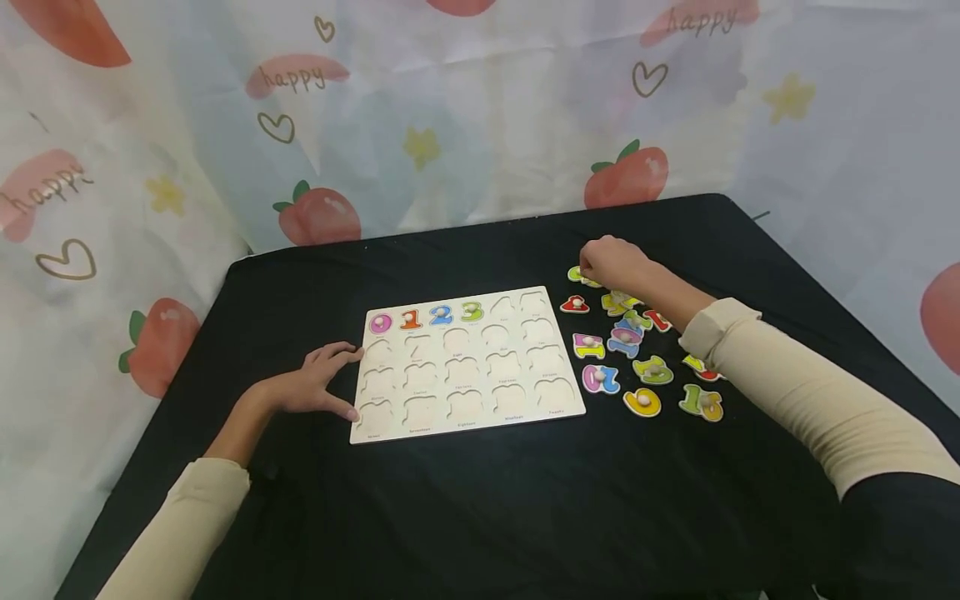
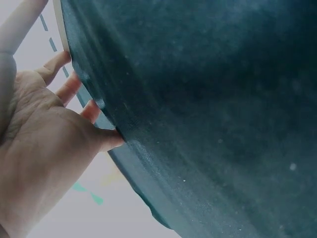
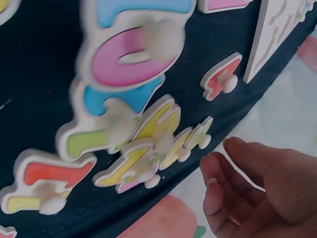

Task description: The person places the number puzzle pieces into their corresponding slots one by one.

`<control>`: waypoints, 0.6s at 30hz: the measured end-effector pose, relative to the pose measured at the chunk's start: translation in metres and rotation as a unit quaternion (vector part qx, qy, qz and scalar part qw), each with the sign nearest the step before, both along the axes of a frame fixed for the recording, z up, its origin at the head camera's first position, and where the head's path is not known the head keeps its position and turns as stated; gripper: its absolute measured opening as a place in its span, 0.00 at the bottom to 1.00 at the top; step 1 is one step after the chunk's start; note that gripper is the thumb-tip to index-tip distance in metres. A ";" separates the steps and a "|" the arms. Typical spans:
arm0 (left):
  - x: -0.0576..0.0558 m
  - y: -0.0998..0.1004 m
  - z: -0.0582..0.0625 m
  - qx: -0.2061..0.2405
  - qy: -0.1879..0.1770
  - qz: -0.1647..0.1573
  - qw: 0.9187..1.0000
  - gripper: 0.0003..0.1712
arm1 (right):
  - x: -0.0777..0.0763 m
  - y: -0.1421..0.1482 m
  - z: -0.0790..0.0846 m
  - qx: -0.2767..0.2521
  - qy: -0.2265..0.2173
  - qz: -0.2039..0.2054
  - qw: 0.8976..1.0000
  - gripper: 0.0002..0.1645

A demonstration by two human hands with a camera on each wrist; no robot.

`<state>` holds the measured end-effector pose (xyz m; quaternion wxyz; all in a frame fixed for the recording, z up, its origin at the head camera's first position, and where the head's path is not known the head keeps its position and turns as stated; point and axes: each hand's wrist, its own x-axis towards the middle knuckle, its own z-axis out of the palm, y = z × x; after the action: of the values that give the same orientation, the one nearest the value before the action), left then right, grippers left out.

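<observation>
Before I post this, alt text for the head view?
A person's left hand touches the left edge of a pale number-puzzle board with 0, 1, 2 and 3 in its top row; the right hand is at the far end of loose, knobbed number pieces scattered right of the board on a black-covered table.

Your head camera looks forward and down from a distance, framing most of the table. Your left-wrist camera sits close to your left hand, at 9 o'clock, and faces the dark cloth. Your right-wrist camera faces the number pieces closely, your right hand at 4 o'clock. Head and right-wrist views share these pieces and the board.
</observation>
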<state>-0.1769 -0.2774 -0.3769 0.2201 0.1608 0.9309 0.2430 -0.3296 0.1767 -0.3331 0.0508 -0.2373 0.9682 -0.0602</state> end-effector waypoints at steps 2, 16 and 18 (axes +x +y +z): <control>0.000 0.000 0.000 -0.002 0.000 0.002 1.000 0.61 | 0.000 0.004 -0.001 -0.002 0.000 0.013 1.000 0.06; 0.000 0.001 0.001 -0.004 -0.014 0.005 1.000 0.62 | -0.008 0.013 -0.014 -0.018 -0.136 0.171 0.976 0.07; 0.000 0.001 0.000 -0.005 -0.014 0.004 1.000 0.62 | -0.009 0.014 -0.017 -0.017 -0.126 0.174 0.976 0.06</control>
<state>-0.1765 -0.2762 -0.3765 0.2327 0.1522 0.9297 0.2416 -0.3381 0.1903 -0.3504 0.1785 -0.3937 0.8966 -0.0961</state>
